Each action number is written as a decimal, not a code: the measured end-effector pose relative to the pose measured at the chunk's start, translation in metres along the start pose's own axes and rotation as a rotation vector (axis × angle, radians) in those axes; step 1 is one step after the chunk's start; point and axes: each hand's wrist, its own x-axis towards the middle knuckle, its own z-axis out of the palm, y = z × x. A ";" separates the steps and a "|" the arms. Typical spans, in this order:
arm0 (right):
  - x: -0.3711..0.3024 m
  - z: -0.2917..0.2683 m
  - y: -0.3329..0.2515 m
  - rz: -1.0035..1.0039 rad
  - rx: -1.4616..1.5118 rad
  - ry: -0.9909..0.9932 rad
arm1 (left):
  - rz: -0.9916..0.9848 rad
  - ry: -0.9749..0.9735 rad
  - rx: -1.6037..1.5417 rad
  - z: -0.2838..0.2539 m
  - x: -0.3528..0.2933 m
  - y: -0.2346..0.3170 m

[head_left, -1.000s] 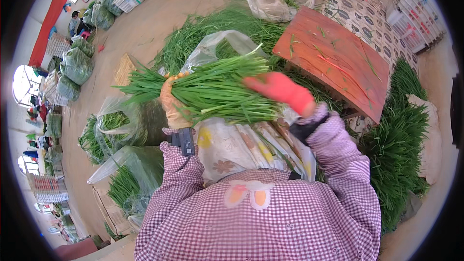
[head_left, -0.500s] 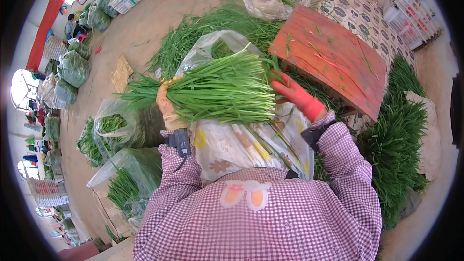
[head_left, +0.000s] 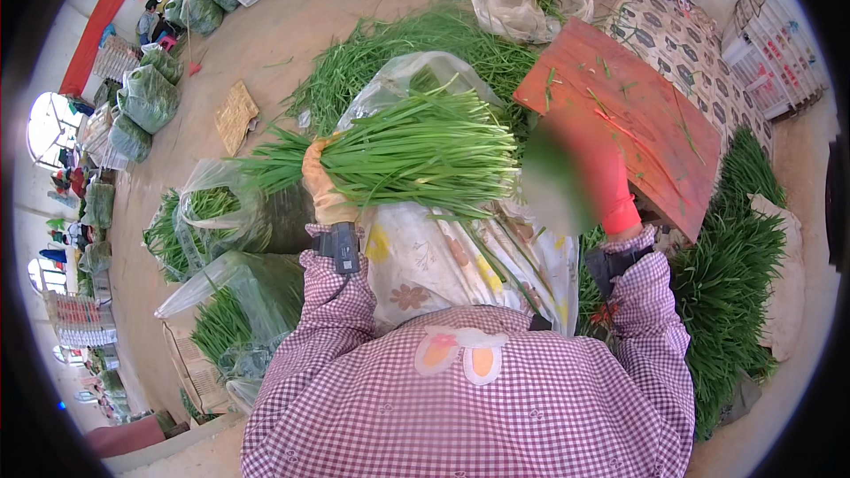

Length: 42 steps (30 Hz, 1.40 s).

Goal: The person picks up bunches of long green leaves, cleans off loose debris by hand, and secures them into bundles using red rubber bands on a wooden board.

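My left hand (head_left: 326, 184), in a pale orange glove, is wrapped around a thick bunch of garlic chives (head_left: 425, 155). The bunch lies sideways above my lap, its pale cut ends to the right and its loose leaf tips to the left. My right hand (head_left: 609, 175), in a red glove, is raised just right of the cut ends, apart from them. A blurred patch covers its fingers, so their pose is hidden. Below the bunch, a patterned white plastic cover (head_left: 416, 257) lies over my lap, with a few loose stalks on it.
A reddish wooden board (head_left: 633, 115) with scattered leaves stands at the right. Loose chives (head_left: 398, 49) are heaped ahead, and another heap (head_left: 730, 283) lies at far right. Bagged chives (head_left: 235, 323) stand at my left. A clear plastic bag (head_left: 527, 4) lies beyond the board.
My right hand has moved right, away from the cut ends, and its fingers are now blurred out. The left hand still grips the bunch. The whole view has shifted slightly.
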 end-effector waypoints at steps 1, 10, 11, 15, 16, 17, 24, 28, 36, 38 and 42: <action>-0.010 0.028 -0.024 -0.146 -0.238 -0.117 | -0.011 -0.012 -0.004 0.008 -0.003 0.002; -0.002 0.106 -0.020 -0.600 -0.630 -0.648 | 0.146 -0.099 0.413 0.025 -0.009 0.004; -0.004 0.096 -0.019 -0.422 -0.429 -0.905 | 0.254 -0.118 0.607 0.008 -0.005 0.003; -0.015 0.026 0.006 0.167 -0.720 -1.224 | 0.074 -0.140 0.410 -0.001 -0.006 0.003; -0.020 -0.001 0.025 0.190 -0.812 -1.151 | -0.102 -0.093 0.051 -0.008 -0.001 0.002; -0.021 -0.030 0.048 0.224 -0.902 -1.064 | -0.106 -0.104 0.042 0.002 -0.002 0.003; 0.023 0.012 0.007 0.137 -0.555 -0.423 | -0.313 0.036 -0.406 -0.011 0.010 -0.016; 0.036 0.109 -0.003 0.084 -0.740 -0.438 | -0.268 0.067 -0.539 -0.009 0.009 -0.011; 0.015 -0.004 0.085 0.227 -1.483 -0.371 | -0.068 -0.055 -0.503 0.007 0.003 0.030; 0.006 -0.008 0.079 0.050 -1.280 -0.261 | -0.089 -0.058 -0.503 -0.015 0.012 0.019; -0.001 0.059 -0.004 -0.124 -0.533 -0.278 | -0.084 0.007 -0.416 -0.029 0.009 0.004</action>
